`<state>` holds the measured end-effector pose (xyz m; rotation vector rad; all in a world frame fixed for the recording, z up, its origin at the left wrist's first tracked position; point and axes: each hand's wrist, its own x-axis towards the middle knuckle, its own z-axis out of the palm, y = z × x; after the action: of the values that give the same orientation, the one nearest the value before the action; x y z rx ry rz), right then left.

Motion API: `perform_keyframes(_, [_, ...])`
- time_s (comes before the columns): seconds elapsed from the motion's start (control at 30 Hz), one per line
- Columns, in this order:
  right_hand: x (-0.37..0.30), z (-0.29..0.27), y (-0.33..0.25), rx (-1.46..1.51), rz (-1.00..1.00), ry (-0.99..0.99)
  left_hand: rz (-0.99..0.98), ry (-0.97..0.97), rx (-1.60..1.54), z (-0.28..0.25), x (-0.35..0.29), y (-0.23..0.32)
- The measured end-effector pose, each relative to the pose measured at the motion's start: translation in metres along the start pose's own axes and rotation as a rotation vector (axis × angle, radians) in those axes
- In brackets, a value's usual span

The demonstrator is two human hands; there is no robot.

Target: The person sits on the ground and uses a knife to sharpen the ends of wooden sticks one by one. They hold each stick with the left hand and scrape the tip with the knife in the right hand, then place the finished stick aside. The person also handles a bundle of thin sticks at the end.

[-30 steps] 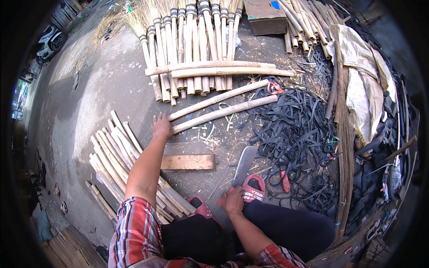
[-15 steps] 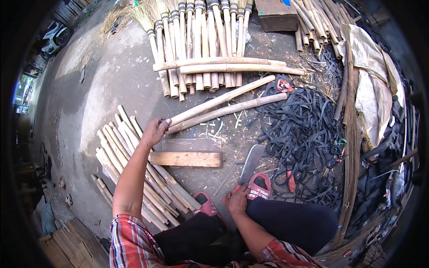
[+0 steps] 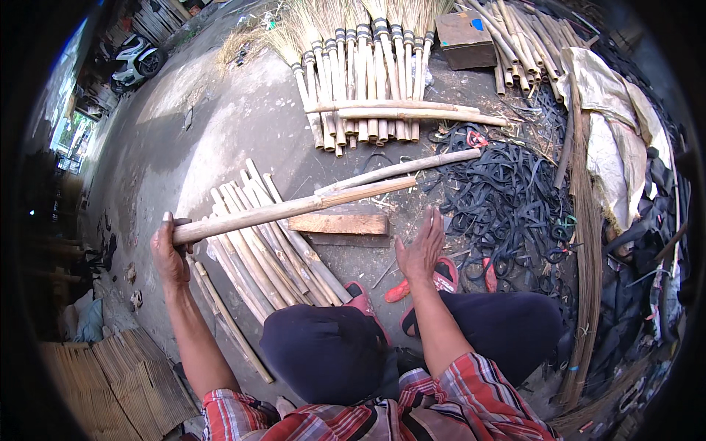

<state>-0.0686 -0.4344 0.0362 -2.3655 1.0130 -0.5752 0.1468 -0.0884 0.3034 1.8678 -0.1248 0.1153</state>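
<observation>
My left hand (image 3: 170, 253) grips one end of a long bamboo stick (image 3: 294, 208), lifted off the ground and pointing to the right. My right hand (image 3: 422, 246) is held flat with its fingers apart just below the stick's far half, holding nothing. A second long stick (image 3: 412, 167) lies on the ground beyond it. Under the raised stick lies a short wooden block (image 3: 340, 223). A pile of cut bamboo sticks (image 3: 254, 250) lies on the concrete beside my left hand.
Several finished brooms (image 3: 364, 73) lie in a row at the back, with two sticks across them. A heap of black rubber strips (image 3: 507, 206) is on the right. A wooden box (image 3: 465, 38), red sandals (image 3: 441, 281), a parked scooter (image 3: 136, 59) and woven mats (image 3: 110, 375) surround me.
My left hand took hold of a long stick and lifted and pulled it toward me. My right hand rose from beside my foot toward the stick.
</observation>
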Motion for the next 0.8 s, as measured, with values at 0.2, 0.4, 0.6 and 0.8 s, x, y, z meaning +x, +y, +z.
perform_keyframes(0.2, [-0.001,-0.021,-0.028,0.031,-0.293,-0.305,-0.086,0.144,-0.284,-0.059,-0.02,-0.002])
perform_keyframes(0.4, [-0.068,-0.003,-0.075,0.132,-0.204,-0.867,-0.259,0.076,-0.325,-0.006,-0.069,-0.099])
perform_keyframes(0.6, [-0.097,0.021,-0.1,0.164,-0.184,-0.996,-0.585,-0.269,-0.475,0.128,-0.16,-0.195])
perform_keyframes(0.8, [-0.077,0.055,-0.072,0.435,-0.142,-0.599,-0.59,0.284,-0.149,0.101,-0.128,-0.265])
